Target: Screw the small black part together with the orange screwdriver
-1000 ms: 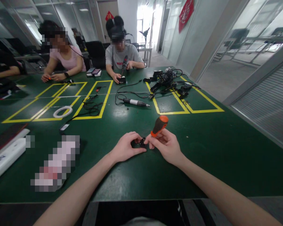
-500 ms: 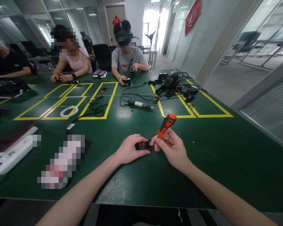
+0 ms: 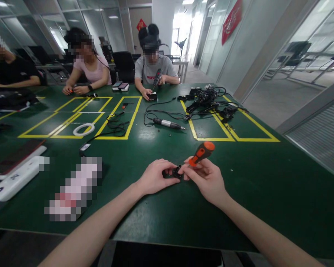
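Between the thumb and fingers of my left hand [image 3: 158, 177] is a small round black part [image 3: 177, 171], held low over the green table [image 3: 144, 226]. My right hand [image 3: 206, 180] is closed around the lower end of a screwdriver [image 3: 202, 153] with an orange and dark grey handle. The handle leans up and to the right. My right fingertips are right beside the black part and cover the screwdriver's tip, so I cannot tell whether it touches the part.
Beyond my hands lies a pen-shaped electric screwdriver [image 3: 168, 124] with its cable. A heap of black cables [image 3: 206, 100] is at the far right. At left are a white tape ring [image 3: 84, 129] and a white power strip [image 3: 19, 178]. Several people sit across the table.
The screwdriver's handle has tilted further to the right and dropped slightly. My left hand still grips the black part. The whole view has shifted a little.
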Available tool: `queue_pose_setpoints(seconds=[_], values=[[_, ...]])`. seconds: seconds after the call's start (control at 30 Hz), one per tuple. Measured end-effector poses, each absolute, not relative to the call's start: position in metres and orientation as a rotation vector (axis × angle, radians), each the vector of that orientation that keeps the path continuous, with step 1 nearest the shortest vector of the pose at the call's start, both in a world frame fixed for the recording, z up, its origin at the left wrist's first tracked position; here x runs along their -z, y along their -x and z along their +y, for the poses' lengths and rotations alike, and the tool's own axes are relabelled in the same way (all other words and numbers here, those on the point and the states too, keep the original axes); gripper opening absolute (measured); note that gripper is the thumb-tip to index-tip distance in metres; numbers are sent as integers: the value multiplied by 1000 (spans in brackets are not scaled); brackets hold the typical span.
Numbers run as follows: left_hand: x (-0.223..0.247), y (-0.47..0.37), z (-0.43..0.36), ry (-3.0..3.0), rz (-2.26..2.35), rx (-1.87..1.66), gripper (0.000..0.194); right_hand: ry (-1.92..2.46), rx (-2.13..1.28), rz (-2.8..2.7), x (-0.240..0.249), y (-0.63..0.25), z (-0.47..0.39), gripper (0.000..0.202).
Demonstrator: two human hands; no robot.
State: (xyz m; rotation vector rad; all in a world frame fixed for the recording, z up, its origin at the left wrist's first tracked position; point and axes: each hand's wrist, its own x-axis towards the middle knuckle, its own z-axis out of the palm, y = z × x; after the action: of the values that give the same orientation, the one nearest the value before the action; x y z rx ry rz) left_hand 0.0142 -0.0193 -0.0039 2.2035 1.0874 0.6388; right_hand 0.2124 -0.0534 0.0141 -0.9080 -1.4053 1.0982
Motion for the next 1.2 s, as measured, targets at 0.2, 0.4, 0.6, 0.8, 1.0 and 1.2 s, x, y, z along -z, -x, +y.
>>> queue_pose_setpoints(seconds=[0.2, 0.4, 0.6, 0.8, 1.0, 1.2], values=[[5, -14, -23, -2221, 1099, -626, 23, 907, -1029, -1500, -18, -214, -55, 27], [4, -14, -28, -2233, 1110, -612, 20, 881, -1069, -1478, -15, -211, -60, 29], [2, -13, -29, -2242, 1098, -621, 24, 960, -1036, -1397, -17, -213, -60, 26], [3, -13, -29, -2236, 1080, -617, 22, 912, -1016, -1491, -22, -215, -60, 25], [2, -12, -29, -2243, 1070, -620, 20, 848, -1178, -1426, -16, -212, -62, 29], [0, -10, -28, -2252, 1053, -603, 20, 929, -1176, -1468, -20, -214, -59, 31]])
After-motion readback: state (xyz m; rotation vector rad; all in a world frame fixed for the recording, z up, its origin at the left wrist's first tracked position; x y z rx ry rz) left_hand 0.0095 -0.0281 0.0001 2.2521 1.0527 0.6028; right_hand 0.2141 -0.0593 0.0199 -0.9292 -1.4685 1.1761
